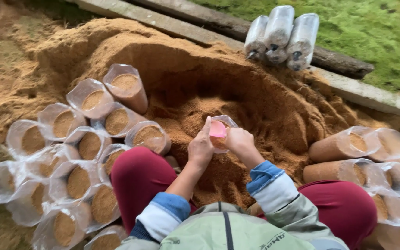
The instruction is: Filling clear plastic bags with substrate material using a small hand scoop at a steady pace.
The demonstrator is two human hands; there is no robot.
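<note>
Both hands gripping: my left hand (pixel 201 147) holding clear plastic bag (pixel 223 123) upright, mouth up; right hand (pixel 238 140) fingers tipping pink scoop (pixel 217 130) into it over brown sawdust heap (pixel 237 92).

The ground (pixel 5 88) carries a big heap of sawdust (pixel 237 92) with a hollow dug in its middle. Filled clear bags (pixel 77 153) stand packed together on one side, more bags (pixel 362 162) lie on the other, and three sealed bags (pixel 281 34) rest, apparently, on a concrete edge (pixel 371 95) beside grass (pixel 376 28).
</note>
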